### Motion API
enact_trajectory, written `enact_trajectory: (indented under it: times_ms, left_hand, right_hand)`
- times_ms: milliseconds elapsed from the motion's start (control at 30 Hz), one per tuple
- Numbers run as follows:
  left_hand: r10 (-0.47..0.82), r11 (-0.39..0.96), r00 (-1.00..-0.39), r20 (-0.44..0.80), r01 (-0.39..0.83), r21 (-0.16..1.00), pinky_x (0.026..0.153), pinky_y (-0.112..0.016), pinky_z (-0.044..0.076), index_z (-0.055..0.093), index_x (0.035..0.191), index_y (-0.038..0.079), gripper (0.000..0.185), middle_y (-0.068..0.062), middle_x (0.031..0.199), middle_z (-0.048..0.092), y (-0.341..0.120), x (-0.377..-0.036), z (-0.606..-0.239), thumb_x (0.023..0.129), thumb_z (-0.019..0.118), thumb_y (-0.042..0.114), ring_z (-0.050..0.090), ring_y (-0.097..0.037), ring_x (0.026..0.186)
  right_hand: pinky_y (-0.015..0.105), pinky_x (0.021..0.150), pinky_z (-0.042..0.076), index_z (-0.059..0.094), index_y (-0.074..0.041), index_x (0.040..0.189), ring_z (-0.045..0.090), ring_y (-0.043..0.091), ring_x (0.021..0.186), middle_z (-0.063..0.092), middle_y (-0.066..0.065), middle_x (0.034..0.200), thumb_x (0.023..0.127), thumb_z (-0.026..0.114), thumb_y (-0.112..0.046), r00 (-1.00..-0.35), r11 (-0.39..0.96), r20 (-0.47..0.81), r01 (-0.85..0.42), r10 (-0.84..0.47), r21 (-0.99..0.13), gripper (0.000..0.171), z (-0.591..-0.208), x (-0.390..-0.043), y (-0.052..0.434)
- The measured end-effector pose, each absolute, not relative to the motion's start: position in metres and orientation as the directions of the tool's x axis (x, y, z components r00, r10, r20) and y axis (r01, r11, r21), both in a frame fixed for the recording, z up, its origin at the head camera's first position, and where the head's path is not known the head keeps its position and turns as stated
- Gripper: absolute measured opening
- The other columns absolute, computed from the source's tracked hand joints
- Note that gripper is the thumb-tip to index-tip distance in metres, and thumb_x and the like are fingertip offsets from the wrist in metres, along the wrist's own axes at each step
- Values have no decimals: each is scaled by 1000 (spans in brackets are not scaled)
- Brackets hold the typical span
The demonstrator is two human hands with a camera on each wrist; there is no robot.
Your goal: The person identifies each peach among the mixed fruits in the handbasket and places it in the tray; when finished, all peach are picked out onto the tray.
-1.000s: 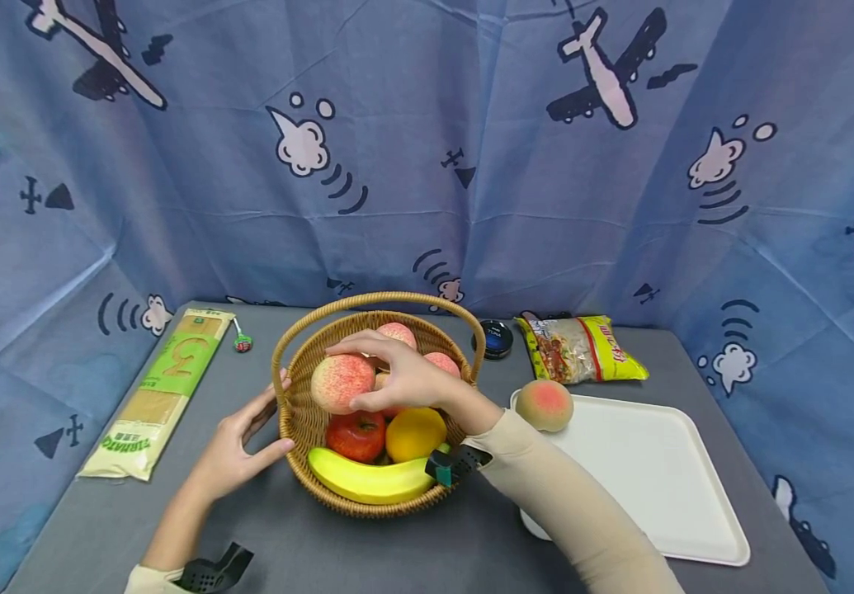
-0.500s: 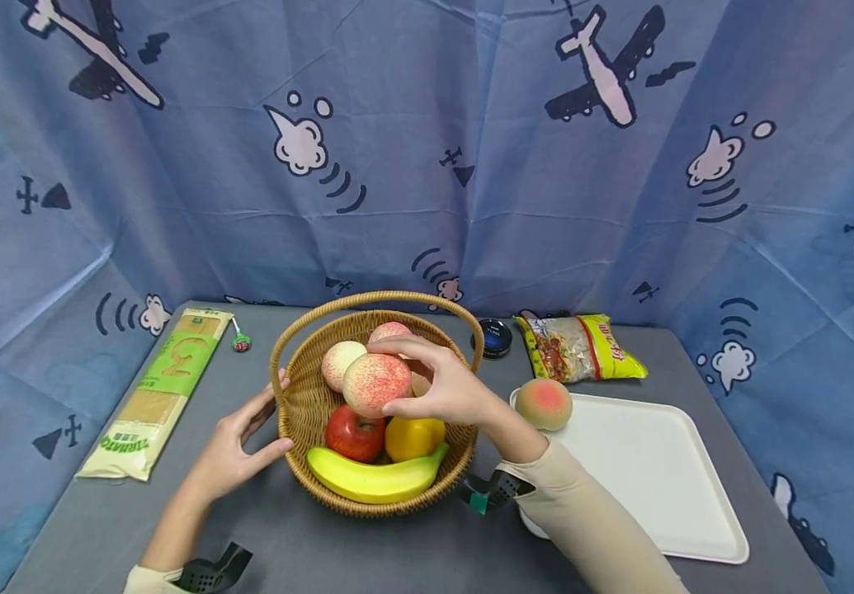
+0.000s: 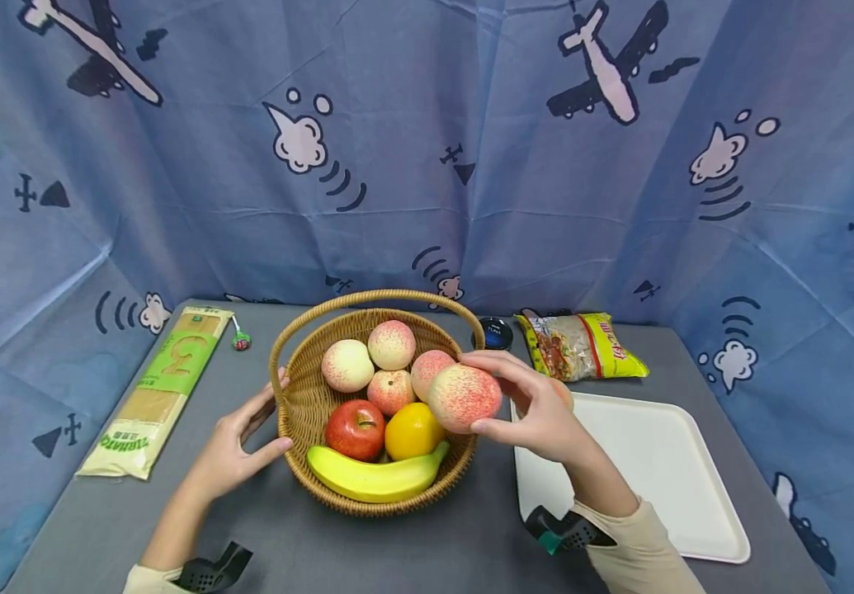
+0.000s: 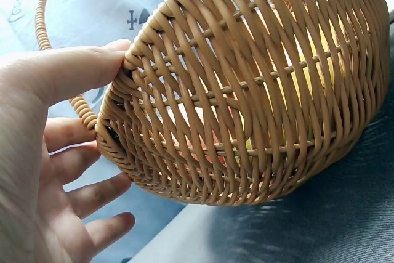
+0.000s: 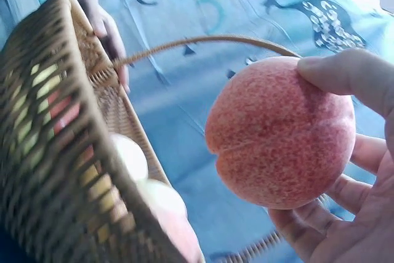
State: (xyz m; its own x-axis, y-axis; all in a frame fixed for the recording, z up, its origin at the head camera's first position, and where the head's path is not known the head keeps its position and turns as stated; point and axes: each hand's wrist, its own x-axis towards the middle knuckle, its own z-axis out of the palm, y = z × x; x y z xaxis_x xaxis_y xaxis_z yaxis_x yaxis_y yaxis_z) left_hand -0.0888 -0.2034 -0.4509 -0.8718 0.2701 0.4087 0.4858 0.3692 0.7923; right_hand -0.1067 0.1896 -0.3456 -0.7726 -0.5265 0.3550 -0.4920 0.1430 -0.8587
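A reddish, speckled peach is gripped by my right hand, with the thumb and fingers around its side. It hangs over the right rim of the wicker basket. Inside the basket lie several peaches, a red apple, a yellow round fruit and a banana. My left hand rests on the basket's left side. In the left wrist view its thumb and fairly straight fingers are spread at the rim near the handle base.
Right of the basket lies a white tray, with another peach mostly hidden behind my right hand. A yellow noodle packet and a dark blue tin stand behind. At left lie a long noodle pack and a lollipop.
My right hand has carried the peach from the basket's left part to its right rim, uncovering the other peaches. The left hand has stayed in place.
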Motion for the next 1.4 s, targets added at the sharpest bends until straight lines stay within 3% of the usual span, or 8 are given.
enact_trajectory:
  times_ms: [200, 367, 433, 600, 900, 1167, 1267, 1400]
  left_hand:
    - [277, 355, -864, 421, 499, 790, 103, -9, 36, 40, 143, 1, 74, -27, 143, 40, -203, -89, -451, 76, 71, -5, 38, 8, 128]
    - [278, 347, -860, 427, 505, 791, 103, -8, 35, 40, 143, 2, 74, -27, 143, 41, -203, -88, -450, 76, 71, -6, 38, 7, 128]
    - [278, 346, -860, 427, 504, 791, 103, -8, 35, 41, 143, 2, 74, -27, 143, 41, -203, -88, -451, 76, 71, -6, 38, 7, 128]
    - [279, 346, -859, 428, 506, 790, 103, -8, 36, 41, 143, 3, 74, -28, 142, 42, -203, -88, -451, 76, 71, -6, 38, 7, 128]
    - [279, 349, -863, 420, 499, 793, 103, -9, 36, 39, 144, 3, 75, -27, 143, 41, -203, -87, -449, 76, 71, -5, 38, 7, 128]
    - [290, 357, -858, 424, 508, 784, 103, -9, 35, 38, 143, -1, 74, -30, 142, 40, -202, -87, -448, 77, 71, -4, 37, 8, 128]
    - [279, 366, -866, 415, 495, 788, 103, -9, 36, 39, 143, 1, 74, -28, 142, 42, -202, -88, -448, 76, 72, -4, 38, 9, 127]
    - [279, 360, -865, 416, 496, 790, 103, -10, 36, 40, 143, 2, 74, -26, 142, 42, -203, -88, -449, 76, 72, -4, 39, 8, 127]
  right_hand:
    - [16, 98, 46, 50, 0, 134, 47, 11, 124, 49, 6, 136, 73, 73, 11, -846, 246, 349, -468, -403, -849, 67, -356, -97, 231]
    - [9, 96, 44, 50, 2, 134, 47, 4, 120, 51, -3, 133, 73, 74, 10, -906, 358, 344, -414, -246, -837, 65, -374, -93, 261]
    - [6, 96, 42, 50, 1, 134, 47, 2, 118, 52, -1, 132, 74, 74, 8, -923, 405, 337, -384, -184, -830, 64, -381, -92, 273]
    - [2, 93, 41, 51, -3, 134, 46, 1, 115, 51, 7, 131, 77, 74, 5, -949, 494, 311, -298, -58, -817, 63, -398, -89, 301]
    - [-1, 83, 39, 48, -3, 137, 42, -3, 108, 47, -24, 120, 82, 73, -7, -967, 562, 228, -126, 114, -818, 61, -431, -94, 346]
    - [-2, 80, 36, 42, -4, 142, 37, -11, 105, 44, -23, 118, 85, 72, -25, -981, 572, 74, 42, 177, -819, 68, -459, -106, 373]
    - [4, 85, 39, 40, -6, 143, 36, -11, 106, 47, -9, 126, 86, 70, -31, -983, 593, 29, 87, 183, -800, 69, -464, -110, 380]
    - [38, 104, 42, 37, -6, 145, 38, 12, 119, 40, 15, 139, 87, 67, -36, -982, 607, -40, 144, 182, -781, 72, -467, -116, 383]
